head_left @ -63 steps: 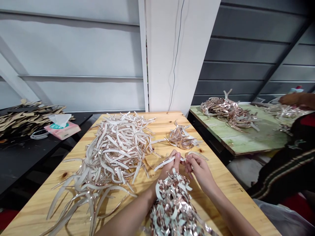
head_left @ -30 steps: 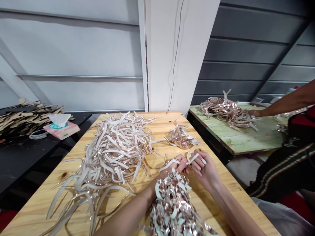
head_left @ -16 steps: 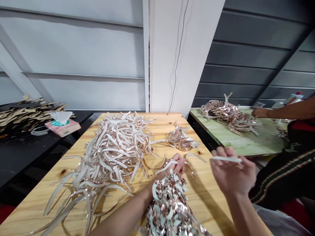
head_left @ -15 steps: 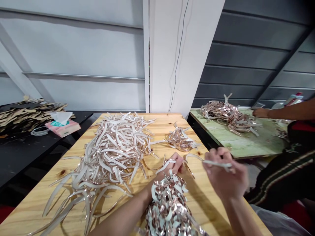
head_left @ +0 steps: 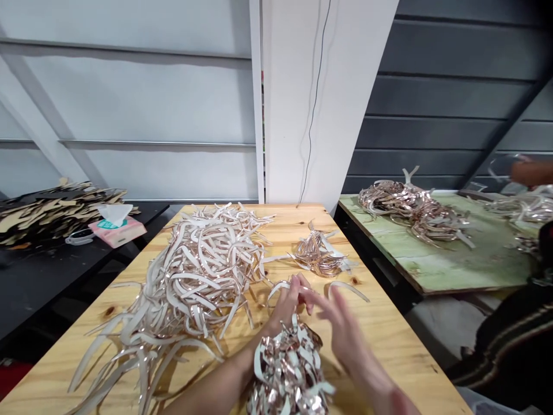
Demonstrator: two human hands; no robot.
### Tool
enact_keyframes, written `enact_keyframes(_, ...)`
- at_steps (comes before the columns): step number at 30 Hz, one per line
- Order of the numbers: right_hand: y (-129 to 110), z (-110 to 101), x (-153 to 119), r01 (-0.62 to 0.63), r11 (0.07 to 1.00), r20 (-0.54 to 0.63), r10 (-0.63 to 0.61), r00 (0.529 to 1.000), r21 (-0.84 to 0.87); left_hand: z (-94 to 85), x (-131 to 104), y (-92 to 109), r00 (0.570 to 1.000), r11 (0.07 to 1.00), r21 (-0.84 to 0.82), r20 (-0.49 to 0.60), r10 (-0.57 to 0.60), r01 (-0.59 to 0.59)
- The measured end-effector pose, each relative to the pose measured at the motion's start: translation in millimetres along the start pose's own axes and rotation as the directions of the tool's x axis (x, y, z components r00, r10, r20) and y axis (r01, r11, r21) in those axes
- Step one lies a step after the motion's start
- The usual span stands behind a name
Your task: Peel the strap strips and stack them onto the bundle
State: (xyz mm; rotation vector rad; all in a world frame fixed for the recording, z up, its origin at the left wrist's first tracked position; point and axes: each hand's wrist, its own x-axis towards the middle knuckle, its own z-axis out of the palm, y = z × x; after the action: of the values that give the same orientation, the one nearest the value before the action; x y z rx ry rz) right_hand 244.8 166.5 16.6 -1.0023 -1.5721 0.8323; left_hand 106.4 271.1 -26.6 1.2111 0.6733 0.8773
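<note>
A large loose heap of white and rose-gold strips (head_left: 203, 259) covers the left half of the wooden table. My left hand (head_left: 290, 302) is closed on a curved strip (head_left: 279, 288), just beyond a shiny bundle of short curled pieces (head_left: 289, 369) lying along my left forearm. My right hand (head_left: 343, 328), blurred by motion, has its fingers apart and reaches toward my left fingertips; nothing shows in it. A single strip (head_left: 352, 288) lies on the wood past my right fingers. Farther back sits a small pile of strips (head_left: 320, 252).
On the left, a dark table (head_left: 43, 265) bears a tissue box (head_left: 118, 230) and a stack of tan and black pieces (head_left: 56, 207). At right, a green table (head_left: 389, 248) holds another shiny heap (head_left: 415, 207), with a person's arm (head_left: 531, 173) beyond.
My right hand has moved left to my left hand and let go of its strip. One strip now lies on the table. The other person's hand has moved right and up.
</note>
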Motion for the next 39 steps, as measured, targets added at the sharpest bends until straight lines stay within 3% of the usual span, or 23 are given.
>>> enact_keyframes(2,2,-11,4,0.019,0.998,-0.212,-0.005,0.977,0.063,-1.2,3,-4,0.997,0.995,-0.086,0.042,0.061,-0.057)
enact_keyframes(3,3,-16,7,0.010,0.996,-0.345,0.019,0.938,0.083,-1.5,5,-6,0.994,0.987,-0.138,0.059,0.094,-0.085)
enact_keyframes(5,6,-22,12,-0.100,0.995,-0.468,0.089,0.879,0.002,-1.2,6,-8,0.993,0.978,-0.188,0.052,0.104,-0.093)
enact_keyframes(6,9,-22,14,-0.169,0.984,-0.452,0.126,0.883,-0.055,-0.9,6,-8,0.994,0.978,-0.189,0.050,0.101,-0.090)
enact_keyframes(8,13,-19,17,-0.257,0.957,-0.289,0.211,0.934,-0.133,-0.2,5,-6,0.994,0.984,-0.159,0.054,0.094,-0.084)
enact_keyframes(11,19,-12,18,-0.272,0.954,-0.103,0.260,0.960,-0.123,-0.3,4,-3,0.996,0.992,-0.101,0.039,0.077,-0.073)
enact_keyframes(19,33,-12,14,-0.100,0.923,-0.012,0.103,0.995,-0.372,-0.7,4,-3,0.998,0.993,-0.095,-0.016,0.065,-0.067)
enact_keyframes(23,35,-9,13,-0.200,0.945,0.007,0.208,0.978,-0.258,3.2,2,2,0.995,0.997,0.026,-0.056,0.078,-0.077)
enact_keyframes(28,27,1,12,-0.211,0.964,0.083,0.226,0.971,-0.160,4.0,2,-2,0.985,0.991,0.122,-0.161,0.066,-0.047)
enact_keyframes(35,39,11,11,-0.348,0.920,0.092,0.336,0.937,0.181,-0.4,4,-10,0.976,0.982,0.177,-0.194,0.096,-0.061)
enact_keyframes(39,42,10,12,-0.374,0.912,0.040,0.373,0.927,0.166,-1.5,5,-11,0.968,0.971,0.219,-0.204,0.143,-0.098)
